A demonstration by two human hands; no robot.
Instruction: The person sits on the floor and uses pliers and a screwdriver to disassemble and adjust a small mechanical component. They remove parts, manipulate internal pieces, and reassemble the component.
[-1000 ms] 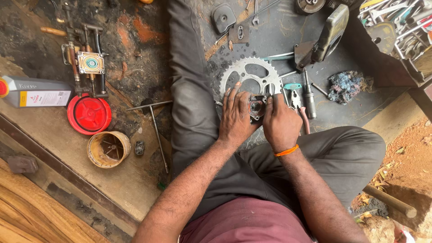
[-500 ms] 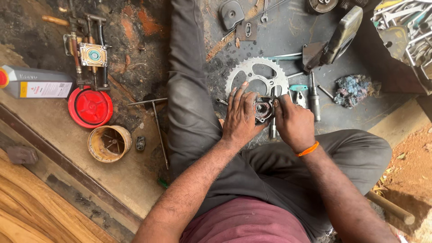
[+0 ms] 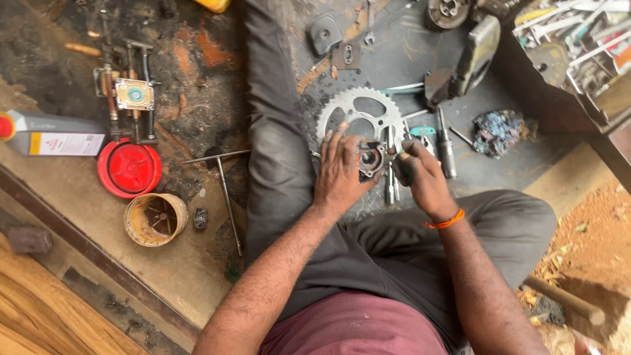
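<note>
I sit on a grimy floor with legs spread. My left hand [image 3: 340, 172] rests flat beside a small round metal hub part [image 3: 371, 158], fingers touching its left side. My right hand [image 3: 420, 176], with an orange band at the wrist, is curled around a thin tool whose tip meets the hub part. A large toothed sprocket [image 3: 360, 115] lies on the floor just beyond both hands. Several long metal tools [image 3: 445, 151] lie to the right of the hub.
To the left: a T-handle wrench [image 3: 223, 177], a red round lid [image 3: 129, 168], a rusty tin [image 3: 156, 219], a grey oil bottle [image 3: 49, 134] and a small metal assembly [image 3: 133, 94]. A rag [image 3: 499, 131] and a tool tray [image 3: 578, 46] at right.
The view has shifted slightly. My right hand has moved a little rightward and turned at the hub part; my left hand stays against it.
</note>
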